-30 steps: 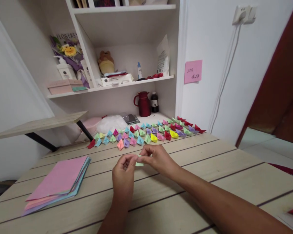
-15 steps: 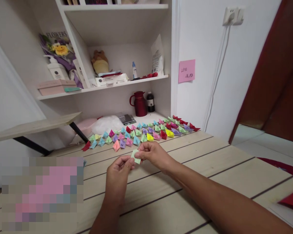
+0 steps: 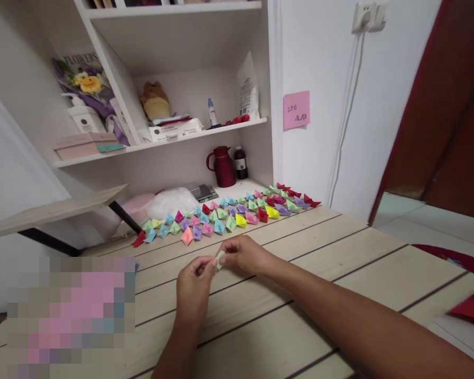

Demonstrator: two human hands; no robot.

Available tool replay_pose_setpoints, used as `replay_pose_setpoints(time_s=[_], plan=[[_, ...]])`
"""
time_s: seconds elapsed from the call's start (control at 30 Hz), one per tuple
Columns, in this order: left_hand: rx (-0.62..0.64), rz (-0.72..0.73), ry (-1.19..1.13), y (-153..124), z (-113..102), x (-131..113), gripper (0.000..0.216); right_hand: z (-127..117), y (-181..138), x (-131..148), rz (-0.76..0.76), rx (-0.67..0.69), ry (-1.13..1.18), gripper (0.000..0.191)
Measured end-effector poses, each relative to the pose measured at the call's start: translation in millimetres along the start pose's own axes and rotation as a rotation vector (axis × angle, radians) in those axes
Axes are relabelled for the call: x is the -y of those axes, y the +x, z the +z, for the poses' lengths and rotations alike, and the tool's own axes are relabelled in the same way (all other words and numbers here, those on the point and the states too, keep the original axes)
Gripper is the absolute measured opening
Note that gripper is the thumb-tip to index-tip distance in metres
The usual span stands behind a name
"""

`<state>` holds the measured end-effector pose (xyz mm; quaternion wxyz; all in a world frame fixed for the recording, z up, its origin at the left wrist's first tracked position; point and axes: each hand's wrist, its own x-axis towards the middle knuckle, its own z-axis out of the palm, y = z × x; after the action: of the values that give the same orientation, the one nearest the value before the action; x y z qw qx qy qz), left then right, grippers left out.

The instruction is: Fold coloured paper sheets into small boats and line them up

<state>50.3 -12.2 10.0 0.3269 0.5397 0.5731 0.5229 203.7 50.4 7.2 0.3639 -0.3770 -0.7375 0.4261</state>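
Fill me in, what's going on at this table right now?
A person is working at a wooden table with both hands. The left hand and the right hand pinch a small pale green paper piece between the fingertips, held just above the tabletop. Behind the hands, rows of small folded paper shapes in many colours lie along the far edge of the table. A dark red jug stands on the shelf beyond them.

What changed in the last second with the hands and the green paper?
The small pale green folded paper shows narrower than half a second ago, pinched between the left hand and right hand. Neither let go. The rows of coloured folded paper shapes on the wooden table stayed put.
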Motion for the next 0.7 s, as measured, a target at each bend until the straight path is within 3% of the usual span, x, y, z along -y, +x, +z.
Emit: replay_pose_setpoints(time_s=[0.13, 0.33, 0.43, 0.6, 0.7], plan=[[0.077, 0.039, 0.121, 5, 4, 12, 0.023, 1, 3, -12, 0.006, 0.0, -0.127, 0.013], [-0.023, 0.105, 0.236, 6, 10, 20, 0.024, -3, 6, -15, -0.03, -0.008, -0.266, 0.02], [-0.003, 0.126, 0.249, 5, 10, 20, 0.021, -1, 5, -12, -0.045, 0.011, -0.293, 0.022], [0.04, 0.068, 0.238, 8, 7, 22, 0.011, 1, 4, -13, -0.004, -0.005, -0.217, 0.039], [0.034, -0.001, 0.205, 10, 5, 22, 0.01, -2, 7, -18, 0.03, -0.041, -0.179, 0.035]])
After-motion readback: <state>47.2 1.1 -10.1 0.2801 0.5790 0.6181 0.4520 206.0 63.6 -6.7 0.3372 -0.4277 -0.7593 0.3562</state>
